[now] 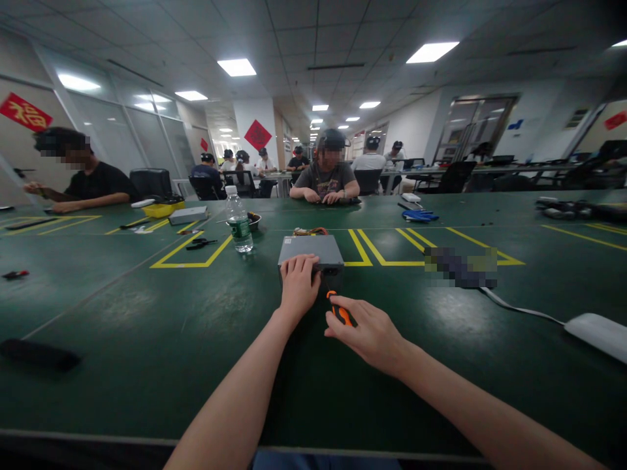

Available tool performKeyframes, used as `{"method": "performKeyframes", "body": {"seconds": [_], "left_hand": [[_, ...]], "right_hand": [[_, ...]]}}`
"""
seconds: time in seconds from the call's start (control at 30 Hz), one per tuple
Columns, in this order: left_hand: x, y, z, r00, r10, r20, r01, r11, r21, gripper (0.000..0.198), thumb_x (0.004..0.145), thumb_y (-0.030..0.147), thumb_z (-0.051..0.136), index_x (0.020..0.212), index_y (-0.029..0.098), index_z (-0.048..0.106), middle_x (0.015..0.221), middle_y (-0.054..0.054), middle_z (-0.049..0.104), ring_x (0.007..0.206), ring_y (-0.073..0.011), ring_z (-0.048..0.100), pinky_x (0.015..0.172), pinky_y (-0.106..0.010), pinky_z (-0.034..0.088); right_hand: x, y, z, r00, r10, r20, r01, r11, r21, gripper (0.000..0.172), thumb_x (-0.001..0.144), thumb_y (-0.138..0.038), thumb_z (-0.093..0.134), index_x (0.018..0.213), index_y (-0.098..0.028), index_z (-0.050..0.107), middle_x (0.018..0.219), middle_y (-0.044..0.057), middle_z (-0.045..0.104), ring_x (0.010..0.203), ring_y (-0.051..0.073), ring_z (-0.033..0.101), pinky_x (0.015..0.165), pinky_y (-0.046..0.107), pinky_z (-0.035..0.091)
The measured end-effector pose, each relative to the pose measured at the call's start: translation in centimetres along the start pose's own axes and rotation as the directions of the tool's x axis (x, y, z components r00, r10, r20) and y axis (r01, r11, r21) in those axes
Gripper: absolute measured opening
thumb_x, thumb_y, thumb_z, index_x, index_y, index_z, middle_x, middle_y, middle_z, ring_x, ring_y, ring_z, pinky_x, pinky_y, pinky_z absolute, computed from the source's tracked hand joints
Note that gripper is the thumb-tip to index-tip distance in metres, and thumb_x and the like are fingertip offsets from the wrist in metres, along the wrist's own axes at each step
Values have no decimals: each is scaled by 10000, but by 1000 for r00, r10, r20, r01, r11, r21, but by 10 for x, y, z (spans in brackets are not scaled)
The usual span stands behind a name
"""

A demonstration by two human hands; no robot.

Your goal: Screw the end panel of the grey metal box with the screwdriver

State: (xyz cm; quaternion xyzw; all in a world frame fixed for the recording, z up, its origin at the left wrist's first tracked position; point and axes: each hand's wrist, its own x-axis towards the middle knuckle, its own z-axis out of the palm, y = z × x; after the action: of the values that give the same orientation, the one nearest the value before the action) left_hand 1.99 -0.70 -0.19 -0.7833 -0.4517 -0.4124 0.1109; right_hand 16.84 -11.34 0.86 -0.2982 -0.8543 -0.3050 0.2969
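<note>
A grey metal computer power supply (313, 247) rests on the green table, with a bundle of coloured wires (310, 231) at its far side. My left hand (300, 282) lies over its near left part, fingers stretched across the top edge. In my right hand (365, 328) is an orange and black screwdriver (341, 312), its handle gripped between thumb and fingers. The thin shaft points up toward the near face of the power supply, close to the socket. Whether the tip touches a screw is too small to tell.
A water bottle (239, 222) stands left of the power supply, beside a dark bowl (253, 221). Black clips (200, 243) lie nearby. To the right are a dark blurred object (453, 266), a white device (597, 334) on a cable and blue gloves (419, 215). A person (329, 171) sits opposite.
</note>
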Motion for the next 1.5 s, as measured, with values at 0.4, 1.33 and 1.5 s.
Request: {"method": "performKeyframes", "body": {"seconds": [0.4,1.33,1.5], "left_hand": [[0,0,1,1000,2,-11,-2,1000,-10,268,796,207,532,1062,236,524,1148,-31,571,1074,-222,454,957,-396,280],[0,0,1,1000,1,-9,-1,1000,-2,252,806,209,511,1056,234,530,1147,-41,574,1070,-229,459,944,-399,286],[0,-1,2,1000,1,-8,-1,1000,-7,262,797,207,523,1058,233,529,1152,-38,572,1072,-224,460,953,-396,281]], "right_hand": [[5,0,-1,997,-24,-79,32,994,103,221,864,-260,506,1023,-112,549,1032,171,594,847,193,602,683,295,507],[-1,-4,-1,993,-98,-67,103,991,81,156,859,-258,510,940,-130,544,1013,167,620,828,171,622,703,279,508],[-1,-4,-2,996,-70,-53,74,995,70,213,872,-299,481,929,-101,534,1015,185,616,918,194,606,738,277,513]]}}
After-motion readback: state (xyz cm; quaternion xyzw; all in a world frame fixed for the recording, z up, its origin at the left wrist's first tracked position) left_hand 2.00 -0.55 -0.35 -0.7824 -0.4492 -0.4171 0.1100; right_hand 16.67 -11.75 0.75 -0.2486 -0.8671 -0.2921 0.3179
